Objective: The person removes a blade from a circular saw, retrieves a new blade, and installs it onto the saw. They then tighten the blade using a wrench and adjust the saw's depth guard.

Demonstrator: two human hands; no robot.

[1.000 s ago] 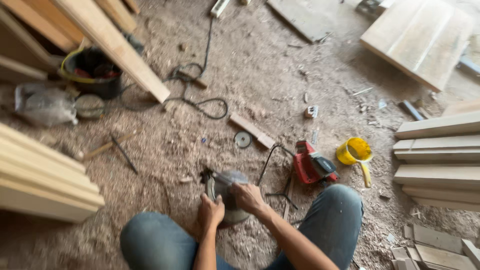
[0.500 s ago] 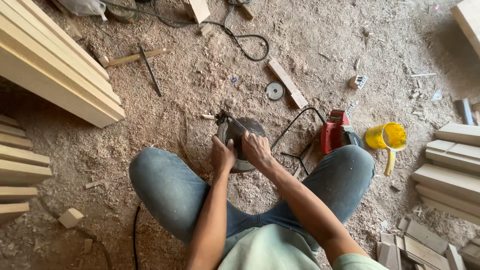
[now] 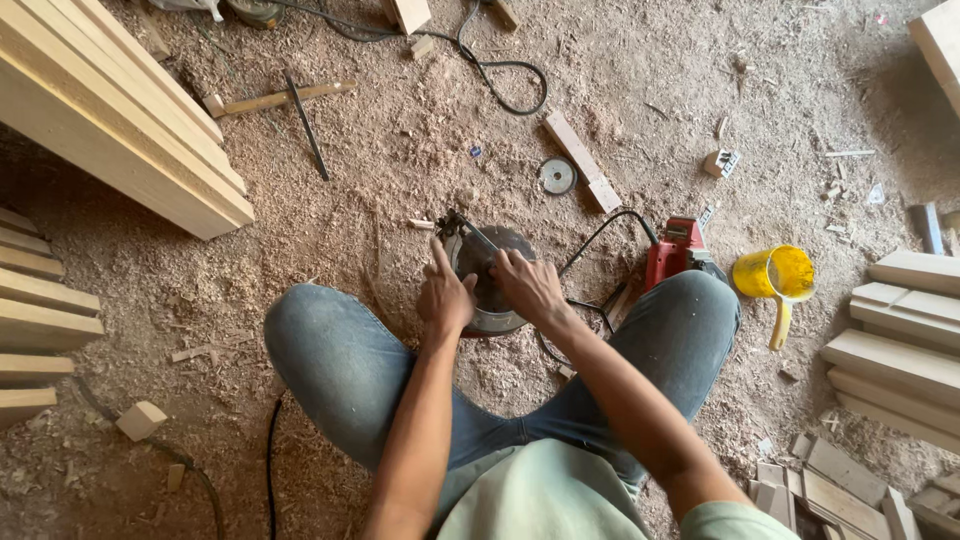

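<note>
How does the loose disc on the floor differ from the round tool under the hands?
The small disc lies flat and untouched in the sawdust; the round tool is much larger, gripped by the left hand and right hand. The disc looks grey, the tool darker. Both are circular.

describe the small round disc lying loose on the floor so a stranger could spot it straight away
Start from the red power tool by the person's knee, then look up and left across the sawdust to a short wooden offcut. The disc lies just left of it: flat, grey, round, with a centre hole.
</note>
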